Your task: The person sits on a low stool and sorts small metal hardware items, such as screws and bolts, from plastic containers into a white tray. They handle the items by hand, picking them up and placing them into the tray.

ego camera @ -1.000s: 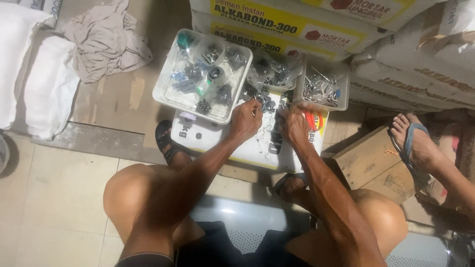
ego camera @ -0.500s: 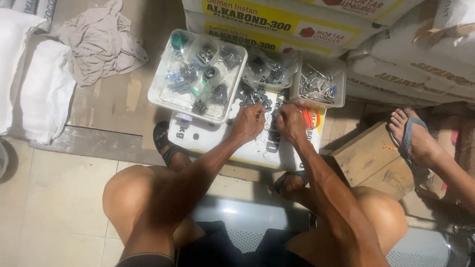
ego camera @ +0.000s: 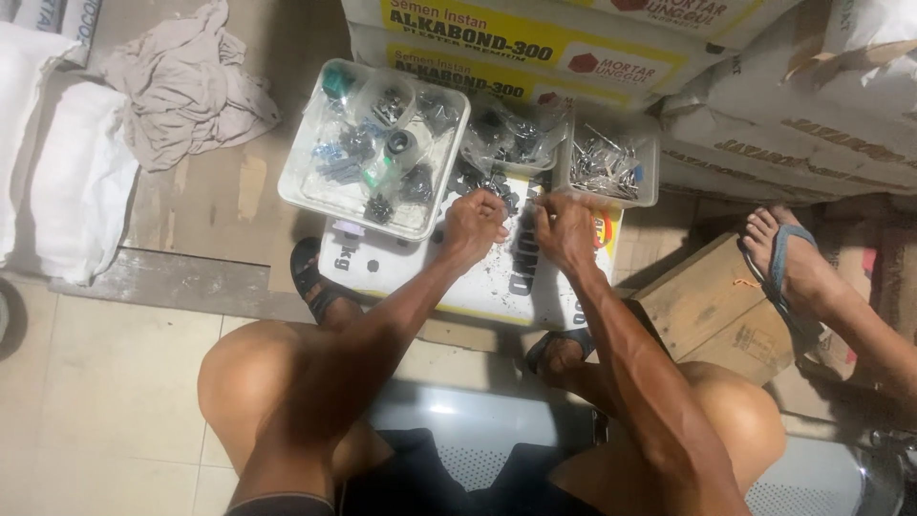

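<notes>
You're sitting low on a tiled floor (ego camera: 105, 382), knees wide, facing stacked sacks (ego camera: 592, 48) w/ yellow labels across the top; at least 3 show, more grey ones at right. Concrete strip beyond the tiles holds a crumpled grey cloth (ego camera: 181, 86) and 2 white bags (ego camera: 67, 191) at far left. A cardboard box (ego camera: 726, 306) sits right of your right knee, and another person's sandalled foot (ego camera: 788, 263) rests just beside it.

Work surface is 1 flat white sack (ego camera: 458, 277) lying in front of you, dusted w/ dark specks. On its far edge: 1 big white tray (ego camera: 296, 191) full of small bagged hardware, 1 smaller white tub (ego camera: 650, 186) of silvery metal bits at right, and 1 clear plastic bag (ego camera: 516, 134) of dark parts between them.

Your left hand (ego camera: 473, 225) is curled, fingertips pinched on small dark parts (ego camera: 501, 186) heaped on the sack just below the clear bag. Your right hand (ego camera: 564, 229) is close beside it, fingers bent down at the same heap; can't tell what, if anything, it's gripping. Hands near but not touching. Your 2 sandalled feet flank the sack's near edge.
</notes>
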